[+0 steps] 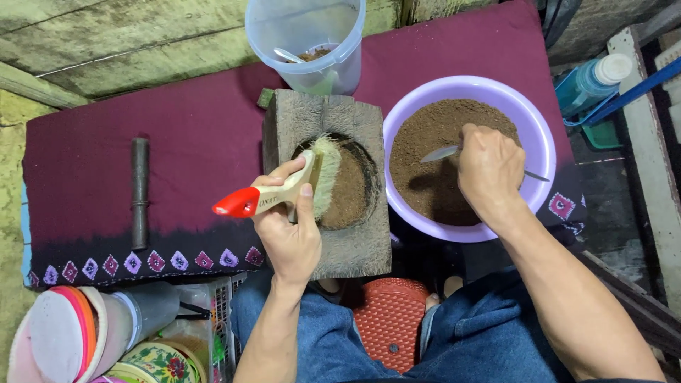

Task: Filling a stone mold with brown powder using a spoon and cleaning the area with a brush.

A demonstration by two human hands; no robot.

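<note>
Rough weathered planks behind, with a maroon batik cloth (191, 135) spread over the low bench as working surface

Near the middle of the cloth, a blocky grey wooden mould (328, 181) with a round hollow packed with brown powder (351, 191). Heavy and stiff by the look, coarse-grained, unlikely to slide

Left hand (287, 227) clenched around a flat pale-wood brush with a red-tipped handle (266, 197), bristles resting on the hollow's left rim. Light, rigid handle, soft straw-coloured bristles; best held mid-handle, as now

Right hand (489, 170) closed on a thin metal spoon (441, 152), bowl dipped into the powder of a lilac plastic basin (543, 135) toward the cloth's right edge. Slim, smooth, probably slippery; pinched at the stem. Powder loose, dry, easily spilled

Toward the far edge, a clear plastic jug (308, 42); near the left edge, a dark metal rod (140, 191), apart from both hands
</note>
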